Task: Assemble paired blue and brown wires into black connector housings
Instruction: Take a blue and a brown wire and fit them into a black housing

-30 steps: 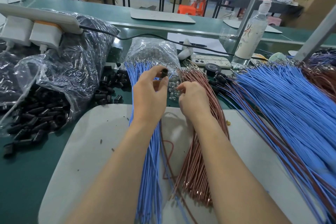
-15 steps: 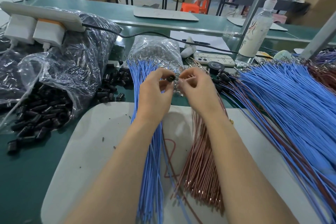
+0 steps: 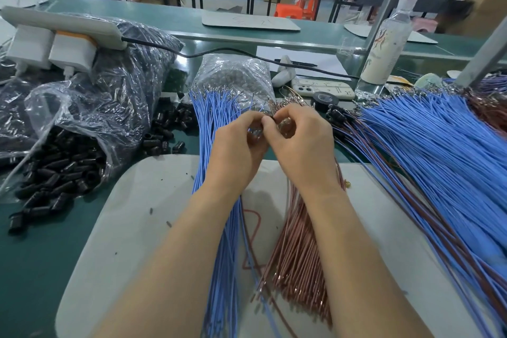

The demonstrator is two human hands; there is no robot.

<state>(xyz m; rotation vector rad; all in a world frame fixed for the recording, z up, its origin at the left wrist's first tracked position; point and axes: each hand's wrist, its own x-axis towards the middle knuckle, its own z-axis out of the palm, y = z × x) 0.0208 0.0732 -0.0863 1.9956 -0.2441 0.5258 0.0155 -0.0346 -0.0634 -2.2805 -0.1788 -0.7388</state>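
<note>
My left hand [image 3: 236, 148] and my right hand [image 3: 300, 143] meet fingertip to fingertip above the far edge of the white mat [image 3: 131, 228]. The left fingers pinch a small black connector housing [image 3: 270, 118], almost hidden between the fingertips. My right fingers pinch wire ends against it; the ends themselves are hidden. A bundle of loose blue wires [image 3: 216, 110] runs under my left forearm. Beside it, a bundle of brown wires [image 3: 296, 255] lies under my right forearm. One thin brown and one blue wire [image 3: 253, 230] loop on the mat between the bundles.
An open plastic bag spills black housings [image 3: 55, 173] at left, with loose ones [image 3: 170, 126] near the blue bundle. A big pile of blue and brown wires [image 3: 428, 162] fills the right. Behind the hands: a clear bag [image 3: 233, 77], phone [image 3: 323, 88], tape roll [image 3: 323, 97], bottle [image 3: 384, 44].
My right hand rose from the brown bundle and came to my left hand. The fingertips have closed together over the housing, which showed plainly before.
</note>
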